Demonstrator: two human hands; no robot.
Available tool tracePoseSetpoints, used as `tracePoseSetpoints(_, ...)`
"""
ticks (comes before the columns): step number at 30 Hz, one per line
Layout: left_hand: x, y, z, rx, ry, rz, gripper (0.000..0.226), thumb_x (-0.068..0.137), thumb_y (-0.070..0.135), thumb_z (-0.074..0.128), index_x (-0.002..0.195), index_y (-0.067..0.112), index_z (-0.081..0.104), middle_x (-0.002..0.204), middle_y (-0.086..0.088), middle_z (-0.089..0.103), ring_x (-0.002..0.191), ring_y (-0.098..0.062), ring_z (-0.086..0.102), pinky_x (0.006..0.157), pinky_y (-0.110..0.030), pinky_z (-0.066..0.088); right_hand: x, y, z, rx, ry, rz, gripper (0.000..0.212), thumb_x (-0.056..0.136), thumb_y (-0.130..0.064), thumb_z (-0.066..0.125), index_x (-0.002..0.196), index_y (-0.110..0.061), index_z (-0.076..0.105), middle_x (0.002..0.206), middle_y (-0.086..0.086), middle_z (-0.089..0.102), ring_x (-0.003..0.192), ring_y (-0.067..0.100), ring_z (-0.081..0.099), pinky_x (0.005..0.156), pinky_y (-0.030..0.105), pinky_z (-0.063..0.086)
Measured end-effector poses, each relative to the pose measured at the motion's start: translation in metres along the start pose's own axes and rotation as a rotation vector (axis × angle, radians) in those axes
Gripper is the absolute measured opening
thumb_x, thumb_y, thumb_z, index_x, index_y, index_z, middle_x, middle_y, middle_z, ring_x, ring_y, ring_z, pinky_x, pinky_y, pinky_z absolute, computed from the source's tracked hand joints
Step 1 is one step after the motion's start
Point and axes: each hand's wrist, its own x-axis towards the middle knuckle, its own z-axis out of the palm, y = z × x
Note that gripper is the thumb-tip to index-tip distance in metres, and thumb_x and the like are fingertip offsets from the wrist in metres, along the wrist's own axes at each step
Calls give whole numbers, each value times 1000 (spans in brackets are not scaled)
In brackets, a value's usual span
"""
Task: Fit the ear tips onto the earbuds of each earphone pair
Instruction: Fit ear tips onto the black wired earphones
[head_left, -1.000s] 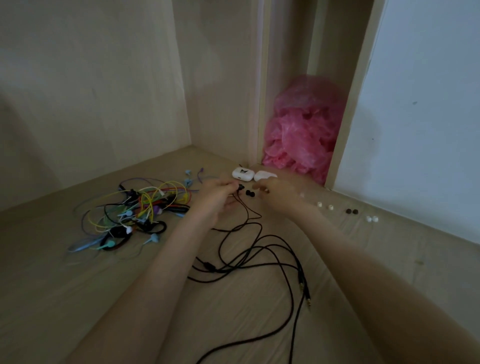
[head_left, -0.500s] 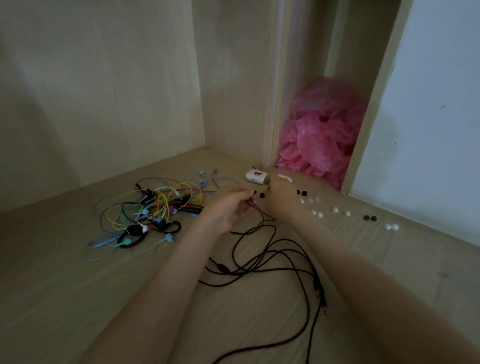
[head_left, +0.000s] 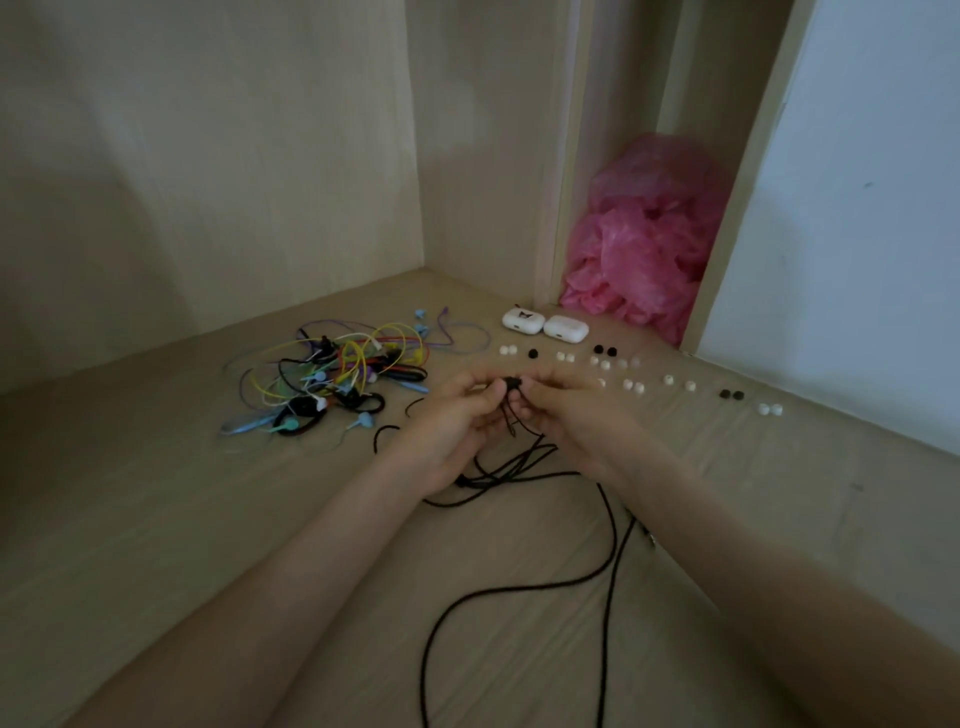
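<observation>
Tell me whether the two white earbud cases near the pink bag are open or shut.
Shut. The printed case and the plain case each show a smooth closed shell, no lid raised.

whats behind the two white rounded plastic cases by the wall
A crumpled pink plastic bag fills the narrow wooden recess just behind the two white rounded plastic cases, slightly to their right. Whatever the bag holds, and the floor under it, is covered.

floor (head_left: 156, 519): pale wood-grain | walls (head_left: 208, 156) L+back: same pale wood panels | niche (head_left: 623, 78) R of corner w/ pink plastic bag (head_left: 639, 244) | far R: white panel (head_left: 857, 208) | light: dim
</observation>
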Motion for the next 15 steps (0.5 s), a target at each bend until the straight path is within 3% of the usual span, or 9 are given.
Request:
tracePoseSetpoints(5, -12, -10, -1, 13, 63, 11, 17, 94, 0, 47, 98, 9, 60, 80, -6, 63, 70, -11, 61, 65, -18, 53, -9, 14, 6, 98, 35, 88, 11, 95, -1, 46, 96, -1, 56, 75, 5, 58, 60, 3, 58, 60, 11, 50)
tracePoseSetpoints(15, -8, -18, -4, 31, 53, 15, 25, 97, 1, 44, 119, -7, 52, 84, -9, 62, 69, -8, 62, 64, -15, 53, -8, 17, 6, 94, 84, 92, 22, 97, -4, 43, 85, -1, 61, 68, 5, 60, 62, 8, 56, 58, 12, 50)
